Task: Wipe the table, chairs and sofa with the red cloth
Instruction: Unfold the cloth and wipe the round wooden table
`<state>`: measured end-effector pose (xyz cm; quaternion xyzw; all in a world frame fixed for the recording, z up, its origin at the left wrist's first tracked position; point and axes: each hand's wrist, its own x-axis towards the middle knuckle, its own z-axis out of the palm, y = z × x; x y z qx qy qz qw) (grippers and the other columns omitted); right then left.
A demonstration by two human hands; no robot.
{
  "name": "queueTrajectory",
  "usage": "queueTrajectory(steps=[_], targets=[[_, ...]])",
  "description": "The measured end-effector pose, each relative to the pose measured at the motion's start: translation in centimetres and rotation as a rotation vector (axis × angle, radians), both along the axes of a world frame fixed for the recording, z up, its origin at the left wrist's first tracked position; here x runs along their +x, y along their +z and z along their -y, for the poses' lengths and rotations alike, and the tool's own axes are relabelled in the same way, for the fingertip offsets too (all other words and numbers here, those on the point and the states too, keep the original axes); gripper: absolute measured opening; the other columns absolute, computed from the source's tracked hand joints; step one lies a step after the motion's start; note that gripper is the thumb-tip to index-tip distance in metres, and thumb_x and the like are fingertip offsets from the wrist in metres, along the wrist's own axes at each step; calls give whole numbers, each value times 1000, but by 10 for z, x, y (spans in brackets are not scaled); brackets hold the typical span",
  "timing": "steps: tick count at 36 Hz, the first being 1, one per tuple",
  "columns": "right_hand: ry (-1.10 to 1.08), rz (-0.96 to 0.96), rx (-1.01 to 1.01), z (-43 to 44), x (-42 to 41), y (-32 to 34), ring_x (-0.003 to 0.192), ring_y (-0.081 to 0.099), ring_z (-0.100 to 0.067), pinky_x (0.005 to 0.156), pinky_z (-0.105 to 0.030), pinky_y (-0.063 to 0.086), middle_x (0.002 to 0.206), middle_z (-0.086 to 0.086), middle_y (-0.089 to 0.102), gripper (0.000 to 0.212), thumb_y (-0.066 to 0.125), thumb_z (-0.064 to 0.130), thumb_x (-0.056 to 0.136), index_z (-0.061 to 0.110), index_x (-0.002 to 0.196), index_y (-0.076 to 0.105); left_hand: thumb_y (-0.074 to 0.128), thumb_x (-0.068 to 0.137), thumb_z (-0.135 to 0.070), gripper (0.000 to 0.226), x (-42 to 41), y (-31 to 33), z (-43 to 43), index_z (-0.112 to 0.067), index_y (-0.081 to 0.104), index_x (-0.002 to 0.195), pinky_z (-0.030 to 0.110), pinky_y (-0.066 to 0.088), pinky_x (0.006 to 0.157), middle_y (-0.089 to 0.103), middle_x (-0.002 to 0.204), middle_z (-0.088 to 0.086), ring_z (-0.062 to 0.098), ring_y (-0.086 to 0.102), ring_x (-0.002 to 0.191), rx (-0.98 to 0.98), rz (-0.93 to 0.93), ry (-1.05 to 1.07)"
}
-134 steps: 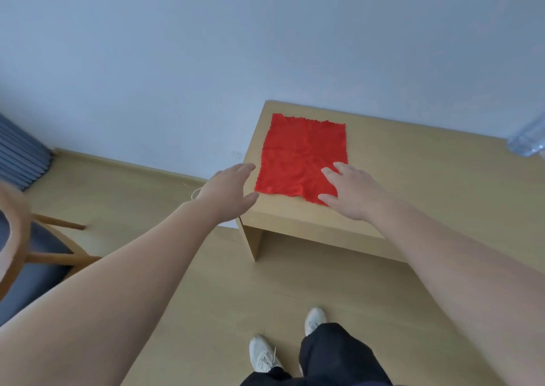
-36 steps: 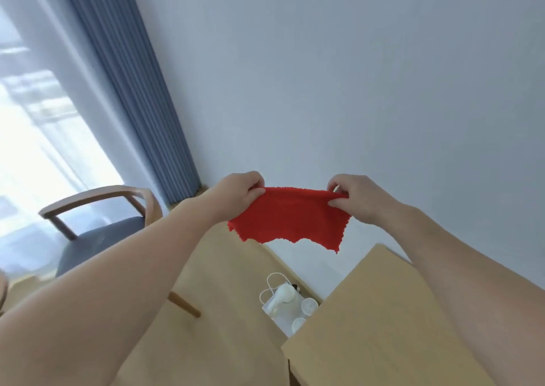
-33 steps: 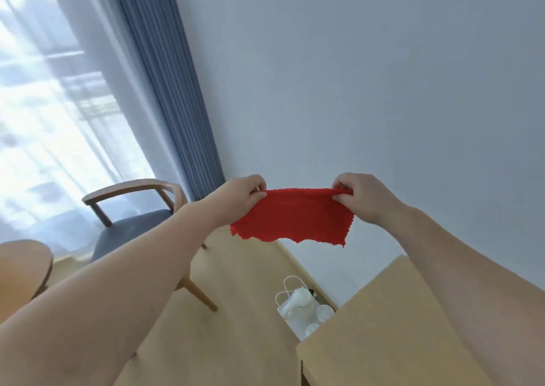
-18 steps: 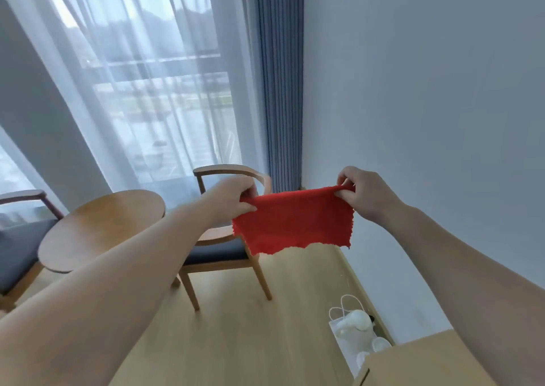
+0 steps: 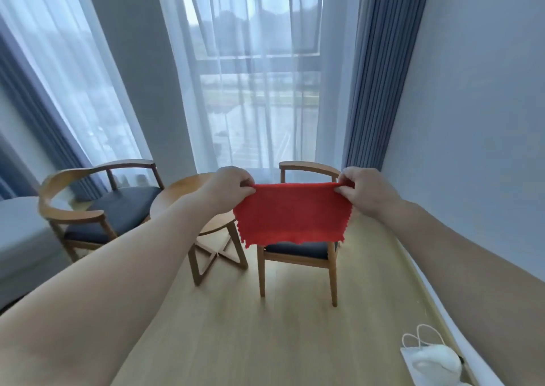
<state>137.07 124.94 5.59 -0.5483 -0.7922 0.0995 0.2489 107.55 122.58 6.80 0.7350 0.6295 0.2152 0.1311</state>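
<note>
The red cloth (image 5: pixel 290 213) hangs stretched in the air in front of me, folded over along its top edge. My left hand (image 5: pixel 228 189) pinches its upper left corner and my right hand (image 5: pixel 364 191) pinches its upper right corner. Behind and below the cloth stands a small round wooden table (image 5: pixel 180 192) on crossed legs. One wooden chair with a dark seat (image 5: pixel 298 250) stands right of the table, partly hidden by the cloth. A second, similar armchair (image 5: pixel 97 203) stands left of the table.
Sheer white curtains and blue drapes (image 5: pixel 380 70) cover the window behind the furniture. A white paper bag (image 5: pixel 427 362) sits on the wooden floor by the right wall. A pale surface (image 5: pixel 17 232), perhaps a bed or sofa, shows at the left edge.
I lifted the cloth off the light wooden desk with both hands and turned left. The view swung from the wall to the window, table and chairs.
</note>
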Motion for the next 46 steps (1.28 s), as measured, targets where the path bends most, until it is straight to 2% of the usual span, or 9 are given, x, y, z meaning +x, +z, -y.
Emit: queueTrajectory(steps=[4, 9, 14, 18, 23, 28, 34, 42, 46], targets=[[65, 20, -1, -3, -58, -3, 93, 61, -17, 85, -38, 49, 97, 6, 65, 18, 56, 25, 94, 23, 109, 67, 52, 94, -17, 15, -55, -6, 6, -20, 66, 88, 19, 38, 62, 60, 78, -12, 4, 56, 72, -24, -57, 27], [164, 86, -22, -13, -111, -8, 80, 59, -13, 62, -17, 39, 86, 3, 65, 19, 49, 20, 97, 18, 95, 68, 41, 100, -20, 23, -106, -23, 10, -20, 64, 102, 25, 38, 75, 60, 91, -6, 14, 55, 86, -97, -99, 77], [196, 101, -50, -34, -149, -12, 84, 59, -21, 80, -38, 49, 88, -9, 66, 23, 48, 14, 97, 4, 93, 68, 46, 98, -32, 13, -134, -34, 6, -25, 57, 96, 18, 38, 62, 55, 83, -13, 14, 57, 84, -93, 5, 124], [239, 90, -109, -63, -166, -25, 80, 60, -20, 76, -36, 49, 82, -5, 65, 22, 49, 14, 96, 8, 91, 69, 66, 88, -32, 20, -147, -43, 0, -22, 56, 102, 26, 47, 72, 60, 94, -4, 15, 58, 85, -79, -7, 135], [314, 68, -118, -112, -189, -42, 78, 59, -18, 71, -35, 46, 79, 1, 64, 19, 51, 15, 94, 14, 85, 67, 59, 92, -32, 15, -160, -47, -25, -20, 63, 99, 42, 51, 83, 63, 91, -3, 18, 60, 88, -80, -91, 269], [364, 40, -168, -164, -208, -47, 71, 56, -12, 58, -24, 36, 73, 6, 60, 23, 49, 16, 94, 24, 74, 58, 53, 96, -29, 23, -164, -46, -63, -12, 68, 100, 39, 51, 82, 66, 89, 2, 21, 61, 88, -146, -151, 322], [382, -140, -275, -222, -236, -41, 74, 57, -14, 61, -25, 42, 77, 1, 63, 17, 51, 16, 88, 14, 78, 65, 47, 97, -28, 37, -167, -44, -112, 1, 69, 89, 46, 55, 76, 68, 85, 18, 31, 64, 81, -248, 66, 451], [478, -343, -542, -251, -294, -53, 63, 58, -18, 68, -38, 55, 64, 1, 58, 18, 56, 21, 85, 20, 67, 59, 53, 77, -48, 35, -155, -46, -167, -17, 72, 75, 51, 57, 75, 71, 78, 12, 32, 69, 79, -225, 380, 567], [557, -398, -575, -255, -315, -59, 64, 59, -14, 65, -35, 54, 67, 2, 63, 14, 62, 31, 84, 21, 73, 61, 56, 82, -37, 29, -158, -46, -188, -12, 71, 82, 49, 58, 78, 72, 80, 13, 33, 69, 83, -279, 522, 530]])
